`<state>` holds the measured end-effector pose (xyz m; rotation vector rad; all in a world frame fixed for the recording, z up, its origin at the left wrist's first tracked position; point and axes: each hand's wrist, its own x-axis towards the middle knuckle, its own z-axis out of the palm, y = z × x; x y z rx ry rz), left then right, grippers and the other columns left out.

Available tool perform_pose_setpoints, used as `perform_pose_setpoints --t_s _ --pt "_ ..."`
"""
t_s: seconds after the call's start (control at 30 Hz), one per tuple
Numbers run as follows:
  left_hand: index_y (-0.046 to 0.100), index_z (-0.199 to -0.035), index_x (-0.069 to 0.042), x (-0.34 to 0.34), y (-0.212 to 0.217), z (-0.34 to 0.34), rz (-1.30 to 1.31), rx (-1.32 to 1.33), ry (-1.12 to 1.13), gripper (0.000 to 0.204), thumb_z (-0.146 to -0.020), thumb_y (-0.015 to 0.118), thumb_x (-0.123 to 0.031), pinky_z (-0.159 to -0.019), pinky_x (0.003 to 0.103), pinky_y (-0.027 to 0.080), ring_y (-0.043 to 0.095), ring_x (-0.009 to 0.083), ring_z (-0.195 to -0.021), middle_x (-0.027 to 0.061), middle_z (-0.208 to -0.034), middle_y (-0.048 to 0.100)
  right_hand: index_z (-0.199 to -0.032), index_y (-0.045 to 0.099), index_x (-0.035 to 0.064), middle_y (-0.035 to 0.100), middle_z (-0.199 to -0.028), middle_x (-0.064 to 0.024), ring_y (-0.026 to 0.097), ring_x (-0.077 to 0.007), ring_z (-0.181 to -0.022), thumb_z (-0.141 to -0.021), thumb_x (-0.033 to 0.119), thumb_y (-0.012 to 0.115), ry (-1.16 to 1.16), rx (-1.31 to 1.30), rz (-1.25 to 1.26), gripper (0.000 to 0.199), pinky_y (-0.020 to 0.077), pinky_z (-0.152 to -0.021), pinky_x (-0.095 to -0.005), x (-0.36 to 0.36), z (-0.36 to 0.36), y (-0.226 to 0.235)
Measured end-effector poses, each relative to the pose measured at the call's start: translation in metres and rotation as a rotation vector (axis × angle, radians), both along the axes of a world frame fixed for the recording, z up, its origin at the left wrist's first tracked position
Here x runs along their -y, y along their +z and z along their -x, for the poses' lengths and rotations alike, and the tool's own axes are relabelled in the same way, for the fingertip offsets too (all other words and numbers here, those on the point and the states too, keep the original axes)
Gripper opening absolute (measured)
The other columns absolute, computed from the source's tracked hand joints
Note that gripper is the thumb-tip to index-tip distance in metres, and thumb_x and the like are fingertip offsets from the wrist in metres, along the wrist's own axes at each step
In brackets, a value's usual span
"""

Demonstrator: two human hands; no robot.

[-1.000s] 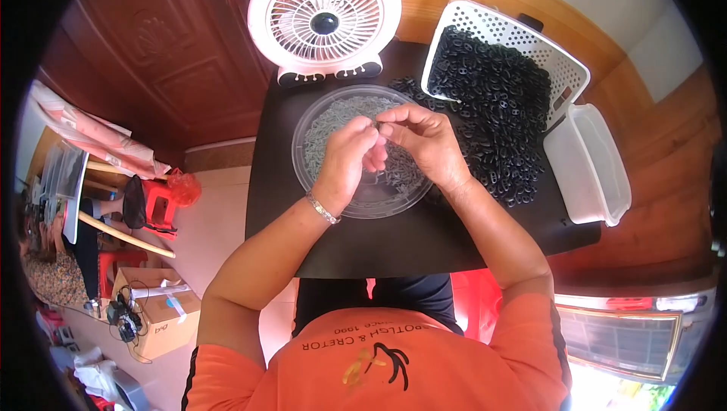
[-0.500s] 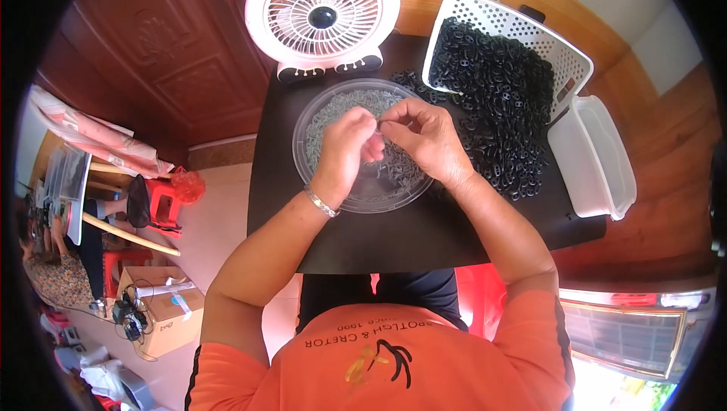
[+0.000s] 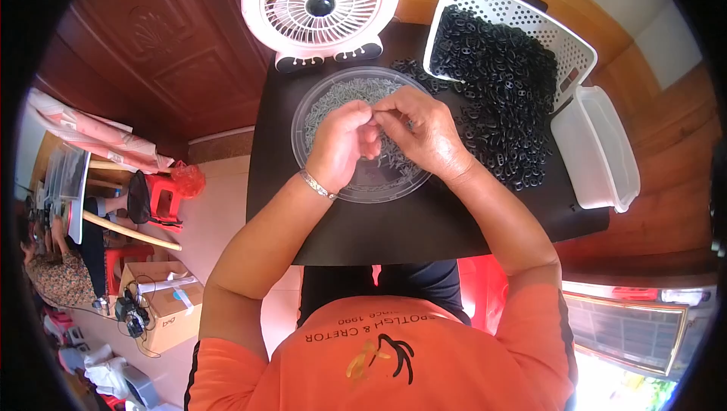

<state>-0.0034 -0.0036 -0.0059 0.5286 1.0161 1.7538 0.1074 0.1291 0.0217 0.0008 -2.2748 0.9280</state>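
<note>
Over a round clear tub [image 3: 303, 155] my two hands meet, fingertips touching. My left hand [image 3: 342, 138] is closed in a pinch, thumb up, with a patterned bracelet on its wrist. My right hand [image 3: 424, 129] pinches at the same spot from the other side. Whatever lies between the fingertips is too small to make out. Many small grey slender pieces [image 3: 344, 93] fill much of the tub beneath. To the right, a big heap of black oval pieces with holes [image 3: 503, 119] spills out of a white perforated basket [image 3: 564, 51] lying tipped on the dark table [image 3: 379, 241].
A pink fan [image 3: 321, 6] stands at the table's far left. Beside the basket is a white plastic bin [image 3: 592, 150]. On the floor to the left are a cardboard box [image 3: 173, 306], red stools [image 3: 160, 199] and a seated person [image 3: 64, 275] at another table.
The view has shifted slightly, so the table and its contents sit a little higher. Both hands stay together over the tub, with the right fingers now a bit more closed.
</note>
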Motion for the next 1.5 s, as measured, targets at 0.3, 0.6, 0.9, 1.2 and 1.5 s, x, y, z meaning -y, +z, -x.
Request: perform_pose_setpoints --t_s 0.3,0.6,0.9,1.2,1.5 --pt "0.057 -0.087 -0.007 -0.003 -0.001 -0.009 0.046 0.036 0.159 0.012 -0.09 0.052 -0.018 -0.057 0.025 0.045 0.061 0.0139 -0.065 0.0045 -0.076 0.063 -0.084 0.064 0.0076 0.063 -0.08 -0.0071 0.063 -0.0299 -0.076 -0.071 0.013 0.074 -0.091 0.004 -0.128 0.017 0.0513 -0.065 -0.0389 0.006 -0.003 0.002" --pt "0.06 -0.089 -0.006 0.0 0.006 -0.006 0.043 -0.021 0.145 0.015 -0.09 0.052 -0.018 -0.06 0.024 0.046 0.061 0.0134 -0.068 0.0041 -0.08 0.064 -0.083 0.065 0.0087 0.063 -0.08 -0.0062 0.063 -0.0283 -0.076 -0.072 0.012 0.073 -0.135 -0.071 -0.171 0.014 0.0525 -0.065 -0.0379 0.006 0.0 0.001" --pt "0.059 -0.096 -0.002 0.0 -0.001 -0.003 -0.023 0.018 0.037 0.024 -0.094 0.044 -0.02 -0.065 0.027 0.049 0.063 0.0171 -0.073 0.0082 -0.084 0.064 -0.083 0.068 0.0084 0.064 -0.083 -0.0061 0.064 -0.0268 -0.078 -0.073 0.007 0.072 -0.108 -0.117 -0.116 0.011 0.0521 -0.066 -0.0367 0.005 0.0 0.002" --pt "0.055 -0.095 -0.005 0.003 0.004 0.004 -0.023 -0.001 -0.062 0.02 -0.095 0.044 -0.021 -0.063 0.027 0.048 0.062 0.0186 -0.07 0.0078 -0.083 0.063 -0.085 0.068 0.0042 0.065 -0.083 -0.0071 0.063 -0.0228 -0.076 -0.072 0.001 0.075 0.016 -0.141 0.085 0.014 0.051 -0.067 -0.0316 0.003 0.002 -0.002" --pt "0.053 -0.09 -0.007 0.001 0.009 -0.008 0.082 -0.135 0.147 0.015 -0.095 0.05 -0.021 -0.059 0.025 0.046 0.061 0.0159 -0.065 0.0047 -0.075 0.059 -0.087 0.069 0.0028 0.066 -0.084 -0.0083 0.063 -0.0212 -0.072 -0.072 0.006 0.075 -0.064 0.023 0.257 0.017 0.0506 -0.066 -0.0328 0.004 0.001 -0.003"
